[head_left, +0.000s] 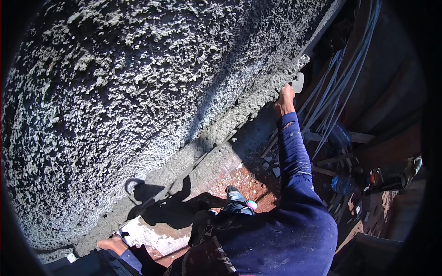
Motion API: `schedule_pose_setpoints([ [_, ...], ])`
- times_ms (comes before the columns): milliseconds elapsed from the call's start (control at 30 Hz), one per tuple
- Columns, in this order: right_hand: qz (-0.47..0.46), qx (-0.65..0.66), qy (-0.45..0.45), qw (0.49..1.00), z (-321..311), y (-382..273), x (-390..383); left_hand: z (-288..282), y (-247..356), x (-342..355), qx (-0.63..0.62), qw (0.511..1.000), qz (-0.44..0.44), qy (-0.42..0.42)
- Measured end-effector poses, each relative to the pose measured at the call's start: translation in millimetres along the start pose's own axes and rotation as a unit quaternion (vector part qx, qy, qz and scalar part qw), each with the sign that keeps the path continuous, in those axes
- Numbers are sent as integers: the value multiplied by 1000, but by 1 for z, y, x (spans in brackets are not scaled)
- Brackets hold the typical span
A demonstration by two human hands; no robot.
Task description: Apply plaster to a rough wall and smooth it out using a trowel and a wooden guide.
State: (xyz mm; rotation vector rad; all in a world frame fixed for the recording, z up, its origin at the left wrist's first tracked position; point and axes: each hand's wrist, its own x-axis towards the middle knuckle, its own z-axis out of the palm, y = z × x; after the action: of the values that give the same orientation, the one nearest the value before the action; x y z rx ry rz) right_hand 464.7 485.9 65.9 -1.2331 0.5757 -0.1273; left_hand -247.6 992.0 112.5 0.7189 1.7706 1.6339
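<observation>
A rough, lumpy grey plastered wall (pixel 115 92) fills the left and middle of the view. Along its lower edge a long straightedge (pixel 221 133), caked in wet grey mortar, lies slanted from lower left to upper right. My right hand (pixel 285 97), arm stretched out in a dark blue sleeve, grips its upper end, beside a pale flat blade (pixel 298 83). My left hand (pixel 112 243) holds its lower end at the bottom left, next to a whitish flat board (pixel 147 234).
Below me lies a reddish floor (pixel 251 181) strewn with rubble, with my shoe (pixel 232 190) on it. A bundle of blue-grey cables (pixel 331 92) runs down at right, over wooden planks (pixel 338 158) and a blue plastic bottle (pixel 344 185). Another person's shoe (pixel 413 166) shows far right.
</observation>
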Motion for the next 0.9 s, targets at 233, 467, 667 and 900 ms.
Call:
schedule_pose_setpoints([
  [233, -18, -62, -55, 996, -3, -2, 58, -25, 55, -35, -56, 998, -5, -20],
  [467, -18, -28, -63, 997, 9, -64, 103, -28, 73, -72, -143, 986, -30, -84],
  [667, 57, 38, -190, 979, -4, -63, -22, -23, 109, -66, -71, 991, 29, -109],
  [900, 165, 6, -175, 971, -76, 148, -44, -100, 140, -61, 18, 996, 86, -24],
])
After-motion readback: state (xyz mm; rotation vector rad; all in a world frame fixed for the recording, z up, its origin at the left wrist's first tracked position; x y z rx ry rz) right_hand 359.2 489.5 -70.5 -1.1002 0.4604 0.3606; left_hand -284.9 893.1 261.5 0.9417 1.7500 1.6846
